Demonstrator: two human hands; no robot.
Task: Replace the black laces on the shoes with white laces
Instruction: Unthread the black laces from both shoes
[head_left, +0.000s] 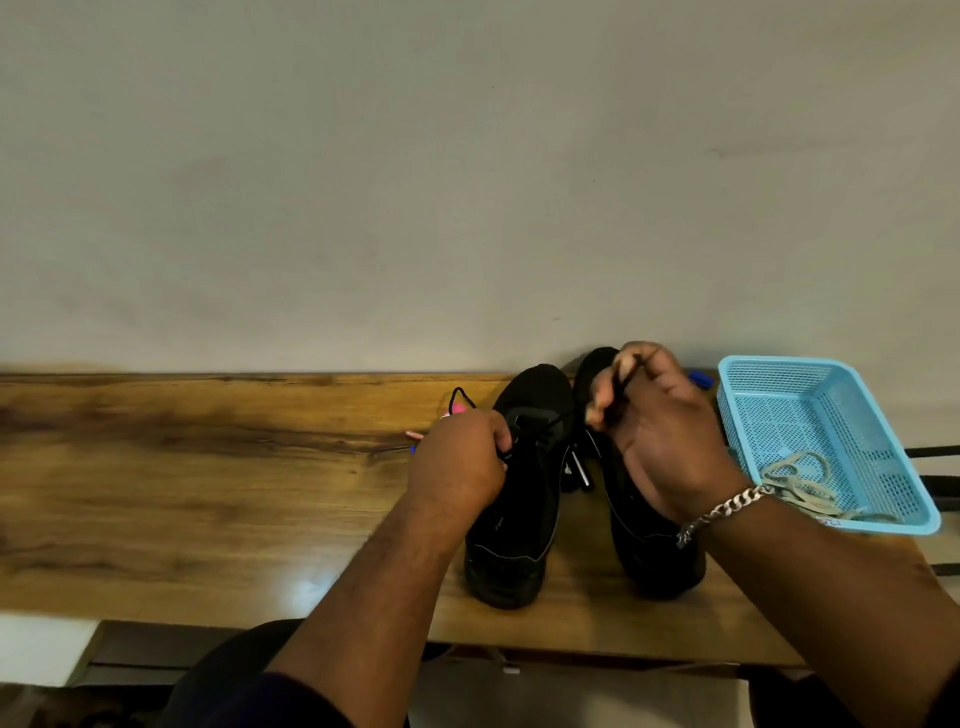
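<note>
Two black shoes stand side by side on the wooden table (208, 467), toes toward the wall. My left hand (457, 462) rests on the left shoe (524, 499) and pinches its black lace (545, 423) at the eyelets. Above the right shoe (649, 551), my right hand (660, 431) grips the other end of that black lace, pulled taut between the hands. A loose loop of black lace (460, 397) lies beyond my left hand. White laces (800, 480) lie tangled in a light blue basket (831, 395) at the right.
A pink object (457, 410) and a small red and blue item (414, 435) lie on the table behind my left hand. A blue cap (701, 378) shows by the wall near the basket. The wall runs along the table's far edge.
</note>
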